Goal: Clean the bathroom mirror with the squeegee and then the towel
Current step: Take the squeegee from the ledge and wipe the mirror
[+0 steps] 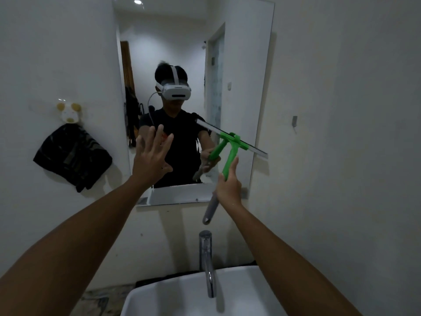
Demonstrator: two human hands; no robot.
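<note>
The tall frameless mirror (241, 65) hangs on the white wall above the sink. My right hand (229, 187) grips the green and grey handle of the squeegee (233, 148). Its long blade lies slanted against the mirror's lower right part, the right end reaching the mirror's edge. My left hand (151, 156) is raised in front of the mirror's lower left, fingers spread, holding nothing. A dark towel (73, 156) hangs from a hook on the wall left of the mirror.
A chrome faucet (207, 258) rises over the white sink (145, 299) directly below the mirror. A small metal hook (294, 122) sticks out of the wall right of the mirror. A person wearing a white headset is reflected in the glass.
</note>
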